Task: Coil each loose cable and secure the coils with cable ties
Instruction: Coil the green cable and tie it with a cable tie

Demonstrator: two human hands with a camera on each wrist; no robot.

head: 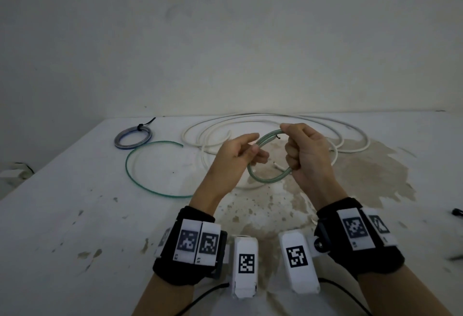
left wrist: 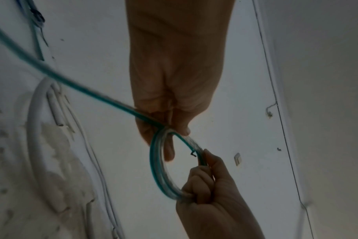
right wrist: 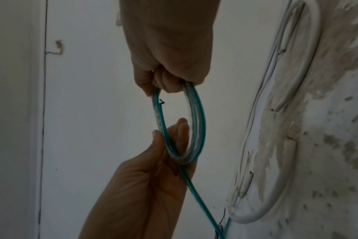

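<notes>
A small coil of green-striped clear cable (head: 265, 177) hangs in the air between both hands over the table (head: 75, 215). My left hand (head: 250, 150) pinches its left side between thumb and fingers (left wrist: 170, 152). My right hand (head: 298, 150) is a fist curled round its right side (right wrist: 170, 84). A short dark wire tip (head: 276, 137) sticks out of the coil by the right thumb. The cable's loose green tail (head: 126, 165) runs from the left hand down onto the table in a wide arc. A long white cable (head: 263, 114) lies in loose loops behind the hands.
A blue-striped coil (head: 132, 147) bound by a black cable tie (head: 140, 127) lies at the back left, close to the wall. A small dark object (head: 457, 211) sits at the right edge. The tabletop is white with worn brown patches.
</notes>
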